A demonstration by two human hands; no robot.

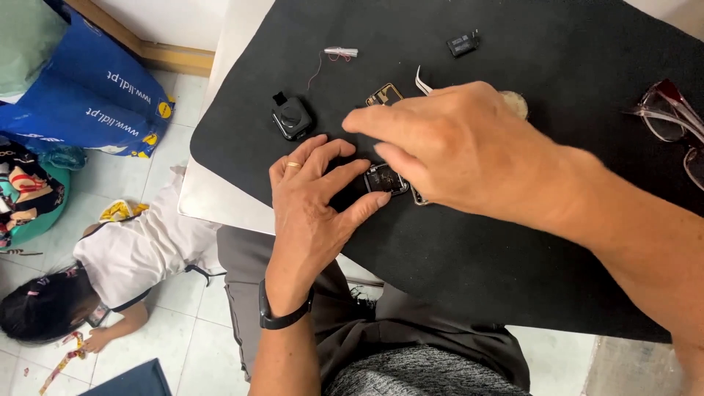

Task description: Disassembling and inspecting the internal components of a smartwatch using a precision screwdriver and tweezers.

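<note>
A small opened square device body (386, 179) lies on a black mat (469, 242). My left hand (312, 213), with a ring and a black wristband, rests on the mat and pinches the device's left side between thumb and fingers. From the right, my right hand (455, 143) comes over it, fingers bent down onto the device's top and right edge. Most of the device is hidden under my right hand. A gold-rimmed frame part (384, 94) lies just beyond my right fingertips.
A black square module (292, 117), a small silver cylinder with red wires (341, 53), a small black component (463, 45) and a white flex strip (422, 82) lie on the mat. Glasses (671, 117) sit at the right. A person lies on the tiled floor (110, 271) beside blue bags (95, 95).
</note>
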